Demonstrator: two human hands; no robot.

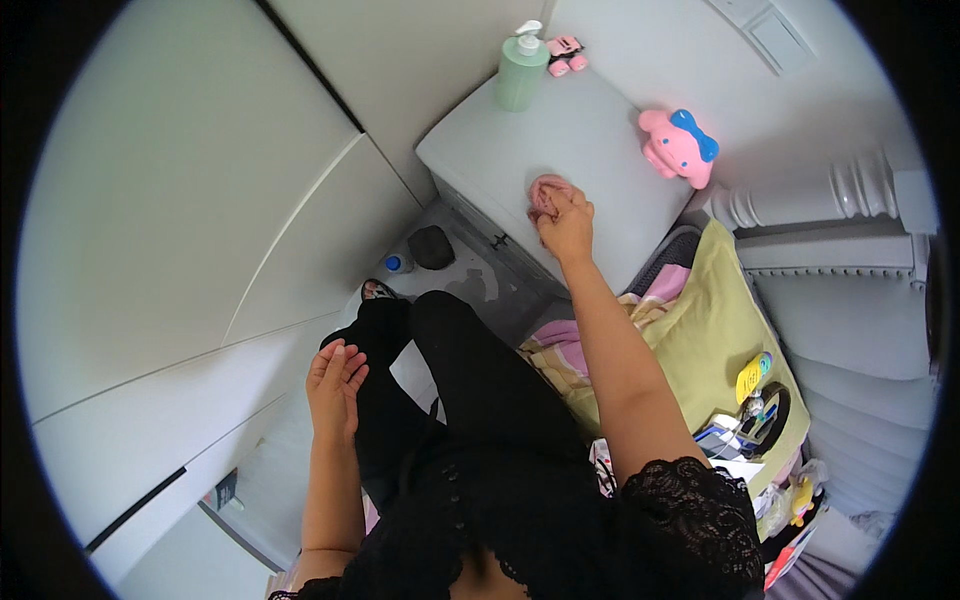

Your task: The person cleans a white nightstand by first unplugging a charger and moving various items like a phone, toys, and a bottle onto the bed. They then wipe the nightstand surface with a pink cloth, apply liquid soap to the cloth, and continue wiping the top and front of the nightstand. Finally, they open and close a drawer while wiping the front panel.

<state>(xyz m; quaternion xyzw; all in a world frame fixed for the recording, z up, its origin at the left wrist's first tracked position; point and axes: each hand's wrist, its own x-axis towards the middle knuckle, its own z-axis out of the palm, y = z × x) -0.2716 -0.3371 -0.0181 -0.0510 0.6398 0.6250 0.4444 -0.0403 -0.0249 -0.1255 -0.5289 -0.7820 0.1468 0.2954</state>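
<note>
My right hand (567, 225) presses a crumpled pink cloth (549, 187) onto the top of a white nightstand (600, 135), its fingers closed over the cloth. Further back on the same top stand a pale green pump bottle (522, 75) with a white pump and a small pink toy car (567, 56). Toward the right edge sits a pink figurine (676, 147) with a blue bow. Away from the nightstand, my left hand (337, 388) hangs in the air by my knee, palm up, its fingers loosely bent and apart with nothing in them.
White cabinet doors (200, 240) line the left side. A bed with a yellow-green pillow (680, 345) lies at the right, below a grey padded headboard (840, 330). A yellow tube (752, 378) and small items rest on the pillow. On the floor are a blue-capped bottle (397, 264) and a dark object (431, 247).
</note>
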